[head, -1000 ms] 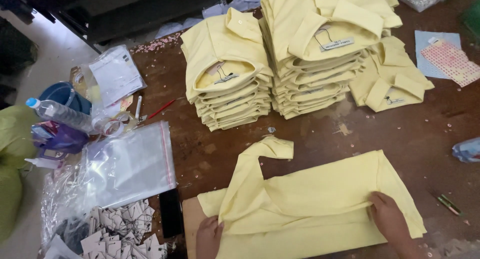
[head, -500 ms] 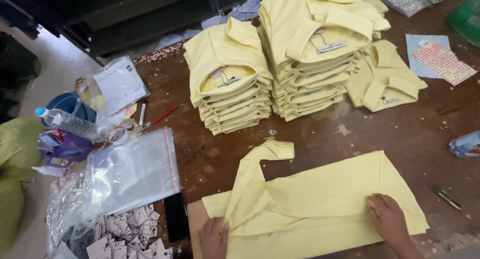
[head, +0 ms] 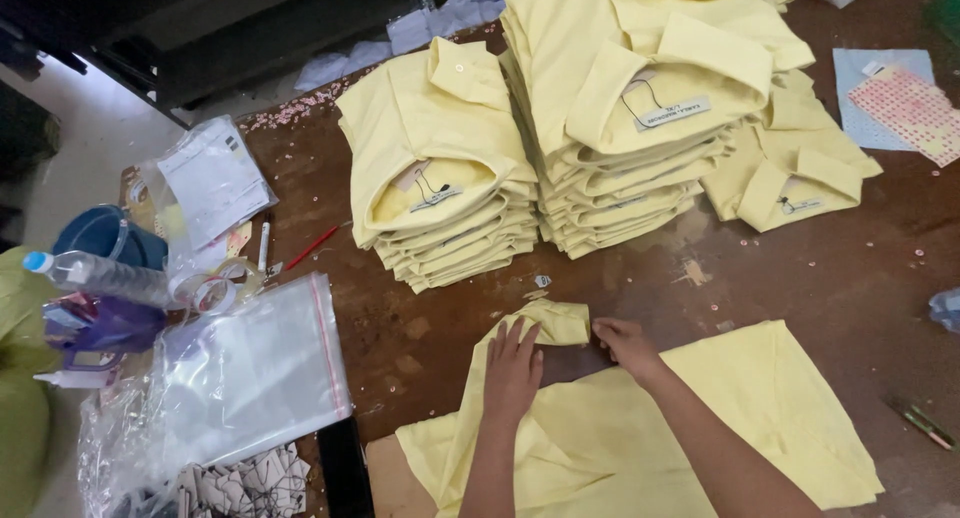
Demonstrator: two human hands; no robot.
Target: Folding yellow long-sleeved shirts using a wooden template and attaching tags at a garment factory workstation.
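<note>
A pale yellow shirt (head: 740, 418) lies spread face down on the brown table (head: 820, 278) in front of me. One sleeve (head: 555, 320) reaches up from it. My left hand (head: 513, 370) lies flat on that sleeve with fingers apart. My right hand (head: 625, 344) pinches the sleeve's end, which is folded over. Behind them stand two stacks of folded yellow shirts, a lower one (head: 440, 188) and a taller one (head: 640, 108), each with a tag at the collar.
A smaller pile of folded yellow shirts (head: 795, 173) sits at the right, beside a sheet of stickers (head: 900, 98). Clear plastic bags (head: 250, 378), a plastic water bottle (head: 95, 273), tape rolls (head: 215, 293), a red pen (head: 312, 247) and cardboard tags (head: 240, 478) crowd the left.
Both hands have moved up from the shirt's lower edge to the sleeve, and the sleeve's end is now folded over. The view has shifted slightly.
</note>
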